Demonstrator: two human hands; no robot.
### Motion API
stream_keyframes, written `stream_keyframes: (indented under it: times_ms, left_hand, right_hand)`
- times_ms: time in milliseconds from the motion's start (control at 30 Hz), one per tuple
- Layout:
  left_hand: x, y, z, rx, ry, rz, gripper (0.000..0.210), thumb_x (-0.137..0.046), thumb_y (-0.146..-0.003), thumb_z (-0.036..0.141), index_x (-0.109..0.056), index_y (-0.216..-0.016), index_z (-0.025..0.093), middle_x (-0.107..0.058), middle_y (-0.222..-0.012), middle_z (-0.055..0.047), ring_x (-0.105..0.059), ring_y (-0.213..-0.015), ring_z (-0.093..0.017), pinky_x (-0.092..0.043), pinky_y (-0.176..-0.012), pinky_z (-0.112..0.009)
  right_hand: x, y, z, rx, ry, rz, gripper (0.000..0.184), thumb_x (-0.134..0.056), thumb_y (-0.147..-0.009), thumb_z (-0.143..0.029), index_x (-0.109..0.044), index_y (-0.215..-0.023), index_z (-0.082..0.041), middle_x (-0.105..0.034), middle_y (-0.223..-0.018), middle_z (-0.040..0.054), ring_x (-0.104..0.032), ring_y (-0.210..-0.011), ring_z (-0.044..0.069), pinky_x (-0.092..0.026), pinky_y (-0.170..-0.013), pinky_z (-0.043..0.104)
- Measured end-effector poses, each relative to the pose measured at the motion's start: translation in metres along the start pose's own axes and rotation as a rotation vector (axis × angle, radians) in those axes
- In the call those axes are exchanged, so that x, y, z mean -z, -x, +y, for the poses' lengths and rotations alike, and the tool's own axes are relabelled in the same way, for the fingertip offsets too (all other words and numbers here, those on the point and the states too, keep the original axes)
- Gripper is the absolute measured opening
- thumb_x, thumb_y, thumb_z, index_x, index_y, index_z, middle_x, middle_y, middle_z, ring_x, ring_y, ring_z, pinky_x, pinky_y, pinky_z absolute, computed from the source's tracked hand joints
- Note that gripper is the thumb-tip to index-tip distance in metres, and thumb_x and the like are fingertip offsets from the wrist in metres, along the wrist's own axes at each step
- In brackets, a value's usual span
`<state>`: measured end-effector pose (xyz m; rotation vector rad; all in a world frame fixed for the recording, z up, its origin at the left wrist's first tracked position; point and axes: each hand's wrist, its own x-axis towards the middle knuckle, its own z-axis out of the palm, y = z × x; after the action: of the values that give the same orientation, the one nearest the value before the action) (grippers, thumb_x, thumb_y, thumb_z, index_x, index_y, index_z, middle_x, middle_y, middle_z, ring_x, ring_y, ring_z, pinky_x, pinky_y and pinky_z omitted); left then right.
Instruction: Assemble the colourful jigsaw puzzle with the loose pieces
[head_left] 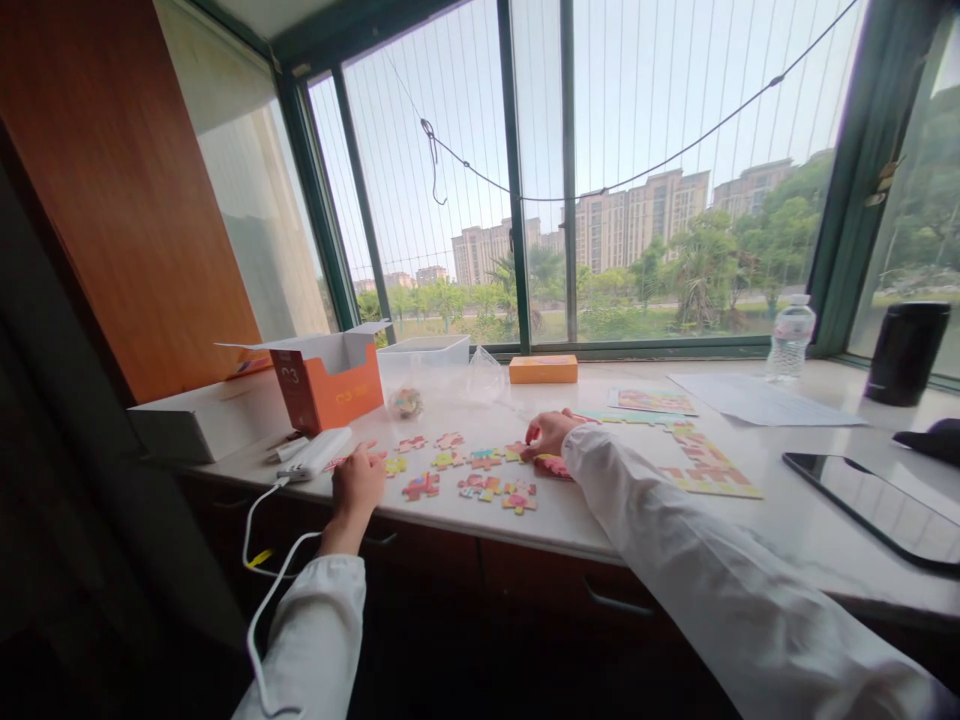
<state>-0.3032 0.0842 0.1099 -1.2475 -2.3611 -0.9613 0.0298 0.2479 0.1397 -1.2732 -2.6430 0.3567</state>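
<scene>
Several loose jigsaw puzzle pieces (421,486) in red, yellow and pink lie spread on the white windowsill counter. My left hand (358,487) rests at the front edge, left of these pieces, with its fingers curled in; what they hold, if anything, is hidden. Over the right end of the loose pieces, my right hand (551,435) reaches down, fingertips pinched at a puzzle piece (516,452). A red piece (553,466) lies under that hand, partly covered. Farther right is a partly joined puzzle border (716,480), its left part hidden by my sleeve.
An orange box (330,385), a clear tub (427,360) and a bag of pieces (406,402) stand back left. A white power strip (315,455) with a cable sits beside my left hand. Rightward are a picture card (652,401), paper (765,398), bottle (791,340) and tablet (874,505).
</scene>
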Motion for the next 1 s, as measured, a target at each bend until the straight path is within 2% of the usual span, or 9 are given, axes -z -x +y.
stream_keyframes:
  times_ms: [133,400,533,600,733,867,933,1000]
  left_hand:
    - [0.005,0.002,0.003,-0.013,0.012,-0.017,0.042,-0.045,-0.083,0.012,-0.063,-0.12,0.015,-0.077,-0.099,-0.008,-0.068,-0.102,-0.029,-0.05,-0.091,-0.037]
    - [0.008,0.004,0.005,-0.057,0.031,0.003,0.039,-0.045,-0.083,0.011,-0.064,-0.116,0.02,-0.076,-0.101,-0.005,-0.07,-0.091,-0.024,-0.052,-0.082,-0.031]
    - [0.009,0.002,0.006,-0.086,0.009,0.002,0.039,-0.043,-0.084,0.01,-0.065,-0.113,0.022,-0.076,-0.099,-0.003,-0.07,-0.088,-0.022,-0.051,-0.079,-0.03]
    - [0.009,0.001,0.007,-0.116,-0.023,-0.002,0.039,-0.043,-0.084,0.009,-0.066,-0.112,0.023,-0.076,-0.098,-0.003,-0.069,-0.09,-0.021,-0.051,-0.079,-0.029]
    - [0.013,0.003,0.013,-0.182,-0.129,0.021,0.043,-0.043,-0.084,0.007,-0.067,-0.115,0.023,-0.074,-0.101,-0.006,-0.066,-0.096,-0.022,-0.049,-0.08,-0.028]
    - [0.024,0.014,0.042,-0.23,-0.208,0.058,0.045,-0.041,-0.086,0.008,-0.068,-0.118,0.024,-0.071,-0.103,-0.01,-0.062,-0.103,-0.025,-0.048,-0.085,-0.031]
    - [0.028,0.021,0.069,-0.238,-0.161,0.082,0.043,-0.042,-0.087,0.01,-0.068,-0.118,0.023,-0.07,-0.103,-0.011,-0.062,-0.102,-0.025,-0.049,-0.085,-0.032]
    - [0.028,0.026,0.1,-0.311,-0.084,0.08,0.04,-0.043,-0.087,0.011,-0.069,-0.115,0.025,-0.07,-0.104,-0.008,-0.06,-0.105,-0.024,-0.049,-0.088,-0.032]
  right_hand:
    - [-0.001,-0.003,-0.001,-0.013,-0.041,0.005,0.044,-0.082,-0.062,-0.056,-0.074,-0.093,-0.025,-0.074,-0.103,0.0053,-0.063,-0.102,0.027,-0.039,-0.092,0.038]
    - [-0.011,-0.013,0.005,0.096,-0.153,0.103,0.043,-0.087,-0.059,-0.046,-0.068,-0.09,-0.023,-0.074,-0.09,0.0026,-0.066,-0.087,0.023,-0.043,-0.078,0.032]
    - [-0.011,-0.014,0.005,0.153,-0.255,0.124,0.047,-0.089,-0.058,-0.038,-0.069,-0.097,-0.021,-0.074,-0.088,0.0031,-0.066,-0.081,0.021,-0.043,-0.074,0.031]
    - [-0.011,-0.014,0.005,0.192,-0.294,0.112,0.046,-0.088,-0.061,-0.036,-0.071,-0.101,-0.021,-0.074,-0.089,0.0038,-0.066,-0.08,0.02,-0.043,-0.072,0.03]
    - [-0.012,-0.018,0.012,0.224,-0.371,0.092,0.032,-0.08,-0.072,-0.039,-0.076,-0.099,-0.022,-0.073,-0.085,0.0034,-0.065,-0.078,0.017,-0.043,-0.068,0.026]
    - [-0.017,-0.028,0.022,0.156,-0.526,0.125,0.035,-0.078,-0.072,-0.044,-0.078,-0.098,-0.02,-0.073,-0.08,0.0044,-0.063,-0.073,0.016,-0.041,-0.062,0.025]
    - [-0.018,-0.032,0.025,0.14,-0.616,0.148,0.041,-0.079,-0.069,-0.049,-0.077,-0.097,-0.018,-0.074,-0.08,0.0056,-0.063,-0.072,0.017,-0.041,-0.061,0.026]
    - [-0.016,-0.034,0.027,0.144,-0.695,0.143,0.049,-0.08,-0.066,-0.053,-0.077,-0.098,-0.017,-0.074,-0.08,0.0063,-0.062,-0.07,0.017,-0.041,-0.06,0.026]
